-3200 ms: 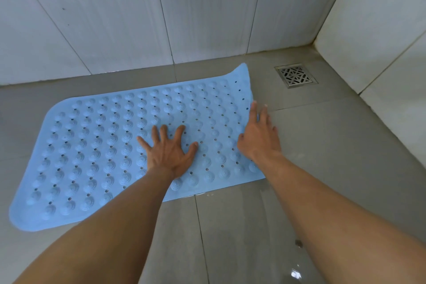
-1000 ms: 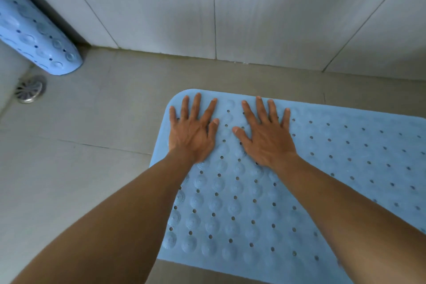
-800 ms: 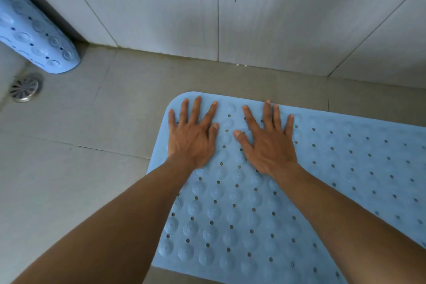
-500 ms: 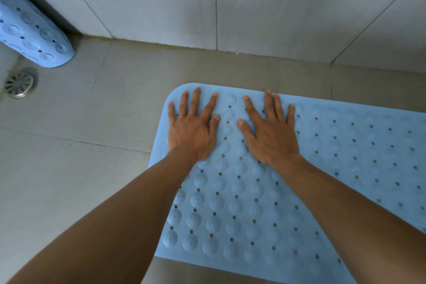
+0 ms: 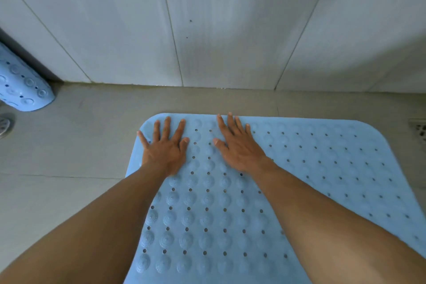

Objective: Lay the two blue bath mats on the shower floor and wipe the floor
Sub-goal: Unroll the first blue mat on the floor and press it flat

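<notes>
One blue mat (image 5: 253,191) lies flat on the shower floor (image 5: 69,157), far edge near the wall (image 5: 207,30). Left hand (image 5: 164,147) and right hand (image 5: 237,147), both open with fingers spread, palm down at its 11 o'clock corner, likely pressing it down. Second mat (image 5: 20,85) leans at 9 o'clock beside a round drain (image 5: 4,125). Likely next: fetch it, lay it on the bare floor alongside.

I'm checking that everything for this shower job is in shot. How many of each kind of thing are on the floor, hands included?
Blue rubber bath mats: 2, one flat under the hands, one at the left edge against the wall.
Metal floor drains: 2, a round one at left, a square one at right.
Bare hands: 2, left hand, right hand, both flat on the mat.
Total: 6.
</notes>
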